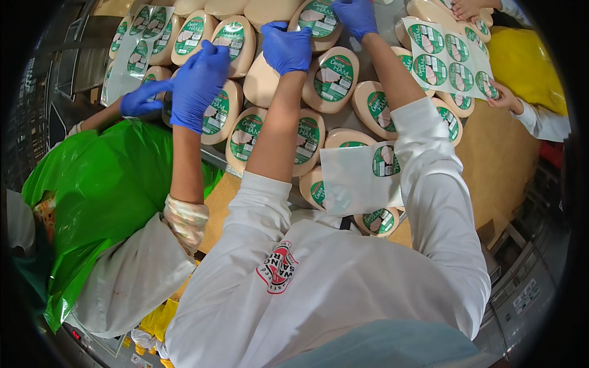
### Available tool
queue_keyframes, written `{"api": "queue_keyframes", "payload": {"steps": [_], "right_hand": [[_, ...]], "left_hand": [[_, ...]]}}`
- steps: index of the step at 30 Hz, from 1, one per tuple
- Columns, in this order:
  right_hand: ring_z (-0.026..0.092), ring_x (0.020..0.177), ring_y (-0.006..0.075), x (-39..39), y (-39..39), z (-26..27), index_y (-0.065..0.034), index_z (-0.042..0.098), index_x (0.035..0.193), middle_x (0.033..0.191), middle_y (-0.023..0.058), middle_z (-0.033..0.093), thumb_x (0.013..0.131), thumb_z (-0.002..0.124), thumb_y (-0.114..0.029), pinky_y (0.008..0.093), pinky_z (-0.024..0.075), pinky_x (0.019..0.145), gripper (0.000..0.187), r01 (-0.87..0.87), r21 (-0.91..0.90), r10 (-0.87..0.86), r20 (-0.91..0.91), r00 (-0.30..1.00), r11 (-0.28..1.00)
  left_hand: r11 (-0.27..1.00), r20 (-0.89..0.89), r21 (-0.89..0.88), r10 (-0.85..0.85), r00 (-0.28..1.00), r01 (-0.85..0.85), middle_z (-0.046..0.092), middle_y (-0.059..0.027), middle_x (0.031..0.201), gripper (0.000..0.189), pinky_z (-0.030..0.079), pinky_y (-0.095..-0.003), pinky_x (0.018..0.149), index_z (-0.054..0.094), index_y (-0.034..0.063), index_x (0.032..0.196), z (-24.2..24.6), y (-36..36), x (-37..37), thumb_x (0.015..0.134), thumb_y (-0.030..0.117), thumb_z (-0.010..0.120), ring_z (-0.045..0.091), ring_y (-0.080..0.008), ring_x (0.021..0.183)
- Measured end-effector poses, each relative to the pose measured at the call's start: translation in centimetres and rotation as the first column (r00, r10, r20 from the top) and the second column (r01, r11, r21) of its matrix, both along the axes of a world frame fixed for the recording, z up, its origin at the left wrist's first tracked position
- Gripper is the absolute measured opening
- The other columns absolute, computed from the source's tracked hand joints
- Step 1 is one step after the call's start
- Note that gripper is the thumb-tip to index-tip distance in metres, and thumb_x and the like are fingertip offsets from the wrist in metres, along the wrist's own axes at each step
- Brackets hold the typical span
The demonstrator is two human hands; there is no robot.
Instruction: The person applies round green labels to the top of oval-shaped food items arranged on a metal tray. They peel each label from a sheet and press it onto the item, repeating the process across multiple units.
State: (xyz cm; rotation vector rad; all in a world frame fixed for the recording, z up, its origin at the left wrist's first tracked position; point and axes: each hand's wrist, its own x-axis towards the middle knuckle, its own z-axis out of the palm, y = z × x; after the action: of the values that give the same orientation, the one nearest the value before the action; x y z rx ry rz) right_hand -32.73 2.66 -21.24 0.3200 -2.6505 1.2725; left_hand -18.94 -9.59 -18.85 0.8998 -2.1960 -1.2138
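Note:
My left hand [286,49], in a blue disposable glove, has curled fingers against the left side of a vacuum-packed meat loaf [317,20] with a round green label. On that loaf's other side is my right hand [355,17], also blue-gloved, its fingers partly cut off by the top edge of the view. Whether either hand grips the loaf is unclear. An unlabelled loaf [260,83] lies just below my left hand. Below my hands is another labelled loaf [330,79]. Nearer my body, a white label backing sheet [359,186] bearing one visible green label rests over several loaves.
Rows of loaves cover much of the metal table [216,154]. At left, a co-worker in a green plastic apron [110,175] reaches in with a blue-gloved hand [200,87]. At right, another co-worker's bare hand [506,97] holds a label sheet [469,41] beside a yellow apron [524,69].

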Motion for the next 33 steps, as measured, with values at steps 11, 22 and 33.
{"api": "queue_keyframes", "payload": {"steps": [11, 22, 33], "right_hand": [[0.065, 0.066, 0.0328, 0.1, -0.6, -1.2, -0.0053, 0.068, 0.064, 0.069, 0.0181, 0.065, 0.069, 0.062, -0.013, 0.0398, 0.0526, 0.064, 0.011, 0.094, -0.005, -0.094, -0.087, 0.992, 0.996], [0.064, 0.066, 0.0332, 0.2, -1.0, -1.9, -0.0057, 0.063, 0.062, 0.068, 0.0175, 0.064, 0.071, 0.063, -0.01, 0.0412, 0.0521, 0.064, 0.01, 0.107, -0.035, -0.11, -0.104, 0.988, 0.994], [0.062, 0.073, 0.0338, 0.5, -0.2, -1.6, -0.0044, 0.061, 0.073, 0.076, 0.0173, 0.062, 0.075, 0.062, -0.01, 0.0412, 0.0504, 0.07, 0.006, 0.16, -0.038, -0.164, -0.125, 0.979, 0.986]], "left_hand": [[0.995, 0.05, -0.096, 0.017, 0.999, -0.012, 0.07, -0.0156, 0.084, 0.057, 0.052, -0.0371, 0.076, 0.059, -0.0004, 0.095, -0.5, -0.3, -0.4, 0.058, 0.031, 0.089, 0.068, -0.0294, 0.082], [0.996, 0.09, -0.078, -0.03, 0.996, 0.037, 0.067, -0.0171, 0.086, 0.051, 0.052, -0.0421, 0.075, 0.057, 0.005, 0.094, -0.7, -0.6, -0.5, 0.059, 0.031, 0.084, 0.066, -0.0354, 0.083], [0.987, 0.139, -0.076, -0.128, 0.982, 0.139, 0.067, -0.0159, 0.088, 0.051, 0.052, -0.0433, 0.077, 0.052, 0.0069, 0.102, -0.7, -0.5, 0.1, 0.064, 0.027, 0.08, 0.066, -0.0349, 0.086]]}}
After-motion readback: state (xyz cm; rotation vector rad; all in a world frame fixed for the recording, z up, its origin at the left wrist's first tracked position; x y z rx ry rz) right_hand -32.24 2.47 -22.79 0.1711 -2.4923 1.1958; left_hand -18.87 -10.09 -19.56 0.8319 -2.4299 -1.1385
